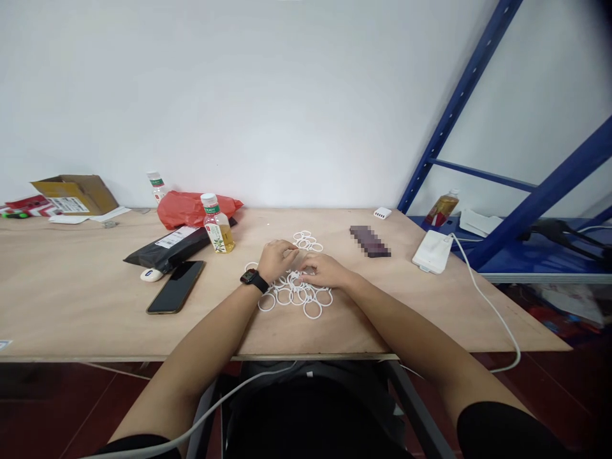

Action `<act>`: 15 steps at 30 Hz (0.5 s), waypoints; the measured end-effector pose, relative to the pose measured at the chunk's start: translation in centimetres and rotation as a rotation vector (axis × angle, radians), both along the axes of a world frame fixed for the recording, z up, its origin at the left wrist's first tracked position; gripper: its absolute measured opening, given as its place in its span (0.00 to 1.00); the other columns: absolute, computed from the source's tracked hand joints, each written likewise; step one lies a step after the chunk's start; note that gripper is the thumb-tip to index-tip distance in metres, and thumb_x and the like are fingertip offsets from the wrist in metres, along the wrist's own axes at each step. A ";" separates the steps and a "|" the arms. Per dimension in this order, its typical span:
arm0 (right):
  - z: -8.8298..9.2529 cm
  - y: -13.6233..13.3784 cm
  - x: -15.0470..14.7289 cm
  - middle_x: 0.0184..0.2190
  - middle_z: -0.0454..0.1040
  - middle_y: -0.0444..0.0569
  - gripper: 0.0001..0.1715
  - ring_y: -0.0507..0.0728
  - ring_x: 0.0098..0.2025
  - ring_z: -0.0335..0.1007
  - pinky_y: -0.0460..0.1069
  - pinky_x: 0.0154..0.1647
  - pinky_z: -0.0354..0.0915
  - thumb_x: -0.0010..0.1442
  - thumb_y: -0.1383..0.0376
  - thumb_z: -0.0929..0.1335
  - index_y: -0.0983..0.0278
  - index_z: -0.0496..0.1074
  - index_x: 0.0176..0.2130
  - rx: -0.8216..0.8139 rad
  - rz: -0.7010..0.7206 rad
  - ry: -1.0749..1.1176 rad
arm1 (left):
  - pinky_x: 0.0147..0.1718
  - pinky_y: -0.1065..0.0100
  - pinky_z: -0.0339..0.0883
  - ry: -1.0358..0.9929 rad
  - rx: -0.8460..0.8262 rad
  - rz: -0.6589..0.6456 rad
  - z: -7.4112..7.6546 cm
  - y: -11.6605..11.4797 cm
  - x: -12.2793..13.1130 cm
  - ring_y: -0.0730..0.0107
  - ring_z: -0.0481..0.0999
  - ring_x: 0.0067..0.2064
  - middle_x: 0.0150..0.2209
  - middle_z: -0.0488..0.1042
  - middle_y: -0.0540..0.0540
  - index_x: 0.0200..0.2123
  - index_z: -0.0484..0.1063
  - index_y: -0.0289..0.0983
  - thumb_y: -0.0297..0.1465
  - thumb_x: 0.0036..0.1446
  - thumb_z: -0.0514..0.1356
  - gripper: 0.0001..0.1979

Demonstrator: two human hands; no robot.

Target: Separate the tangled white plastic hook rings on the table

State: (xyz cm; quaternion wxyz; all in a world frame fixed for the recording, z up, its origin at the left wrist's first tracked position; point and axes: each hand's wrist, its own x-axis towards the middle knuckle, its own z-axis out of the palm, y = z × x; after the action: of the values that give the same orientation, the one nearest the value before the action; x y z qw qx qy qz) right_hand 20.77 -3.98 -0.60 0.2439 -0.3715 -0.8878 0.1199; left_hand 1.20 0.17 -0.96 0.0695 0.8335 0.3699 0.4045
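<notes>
A loose pile of thin white plastic rings [299, 294], some with a small nub on the rim, lies on the wooden table in front of me. Over the pile's left side my left hand [278, 258] is curled, its fingers drawn together; whatever they hold is hidden. My right hand [326, 270] reaches in from the other side, thumb and fingers closed at a white ring among the heaped ones. The fingertips of both hands are close together. Just beyond them sits a smaller cluster of white rings [308, 242].
Left of the rings are a phone [176, 288], a white earbud case [152, 275], a black parcel [165, 250], a drink bottle [217, 226] and a red bag [184, 207]. Rightward lie a blurred-out dark object [370, 241], a white power bank [431, 252] with cable, and a blue rack [459, 89].
</notes>
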 end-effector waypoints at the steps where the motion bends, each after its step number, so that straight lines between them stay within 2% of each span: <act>1: -0.1 0.1 -0.1 0.38 0.77 0.49 0.12 0.56 0.40 0.72 0.49 0.41 0.65 0.56 0.58 0.72 0.62 0.78 0.38 0.003 0.011 0.002 | 0.46 0.61 0.67 0.003 0.000 -0.005 0.0 0.0 0.0 0.63 0.77 0.41 0.37 0.80 0.46 0.34 0.77 0.38 0.33 0.60 0.59 0.08; 4: -0.3 0.3 -0.3 0.37 0.77 0.49 0.09 0.56 0.40 0.72 0.48 0.41 0.65 0.56 0.63 0.71 0.62 0.78 0.38 0.004 0.030 0.007 | 0.45 0.61 0.67 0.009 -0.003 -0.014 0.0 -0.1 0.0 0.63 0.77 0.41 0.36 0.80 0.46 0.34 0.77 0.38 0.33 0.60 0.58 0.09; 9: -0.8 0.3 -0.6 0.39 0.78 0.49 0.17 0.57 0.40 0.72 0.49 0.41 0.65 0.54 0.67 0.70 0.63 0.76 0.45 -0.011 0.028 -0.013 | 0.44 0.62 0.67 0.016 -0.027 -0.021 0.1 -0.3 0.1 0.64 0.76 0.40 0.36 0.80 0.45 0.34 0.77 0.37 0.33 0.61 0.57 0.10; 15: -0.6 0.5 -0.4 0.36 0.77 0.48 0.11 0.55 0.39 0.72 0.49 0.42 0.65 0.56 0.69 0.68 0.61 0.79 0.40 0.016 0.044 0.069 | 0.44 0.63 0.67 0.044 -0.049 -0.053 0.1 -0.3 0.1 0.65 0.76 0.40 0.36 0.80 0.46 0.34 0.77 0.37 0.34 0.61 0.56 0.11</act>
State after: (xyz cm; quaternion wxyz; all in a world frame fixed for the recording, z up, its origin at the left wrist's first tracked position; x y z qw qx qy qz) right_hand 20.36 -3.48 -1.22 0.2748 -0.3457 -0.8876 0.1308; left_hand 1.27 -0.17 -0.82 0.0921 0.8498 0.3588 0.3748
